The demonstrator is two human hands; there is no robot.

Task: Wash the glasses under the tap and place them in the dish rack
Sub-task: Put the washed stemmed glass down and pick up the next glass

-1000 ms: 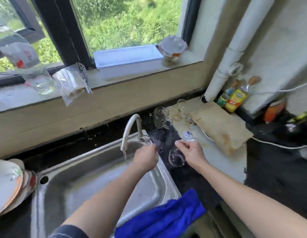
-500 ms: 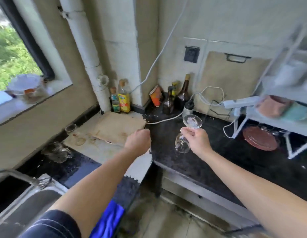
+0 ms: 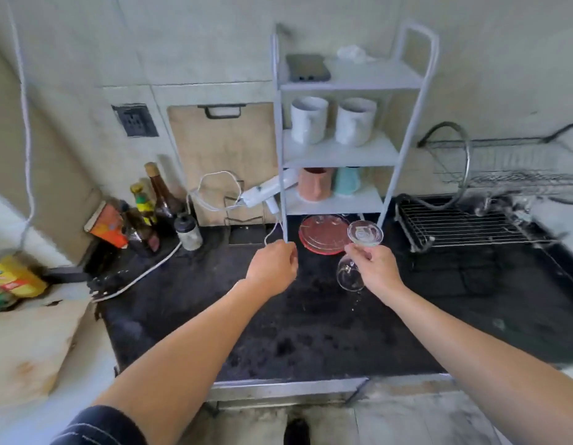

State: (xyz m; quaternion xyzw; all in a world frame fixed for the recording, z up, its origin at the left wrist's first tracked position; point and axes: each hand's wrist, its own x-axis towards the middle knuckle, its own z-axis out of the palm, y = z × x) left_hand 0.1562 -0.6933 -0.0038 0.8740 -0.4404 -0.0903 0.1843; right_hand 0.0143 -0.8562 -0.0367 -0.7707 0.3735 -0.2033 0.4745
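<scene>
My right hand [image 3: 376, 268] pinches the stem of a clear wine glass [image 3: 363, 234], held upside down over the black counter, foot up and bowl hanging below the fingers. Water drips from the bowl. My left hand [image 3: 273, 268] hovers beside it with curled fingers and holds nothing. The wire dish rack [image 3: 464, 224] stands to the right on the counter, its lower grid bare. The sink and tap are out of view.
A white three-tier shelf [image 3: 339, 149] with mugs stands behind my hands, a red plate [image 3: 320, 236] under it. Bottles [image 3: 160, 200] and a white cable [image 3: 140, 274] fill the left corner. A wooden board [image 3: 28, 345] lies at the left edge.
My view has swung right from the sink to the counter with the shelf and dish rack. My right hand carried the upturned glass along; my left hand left the tap and moved with it.
</scene>
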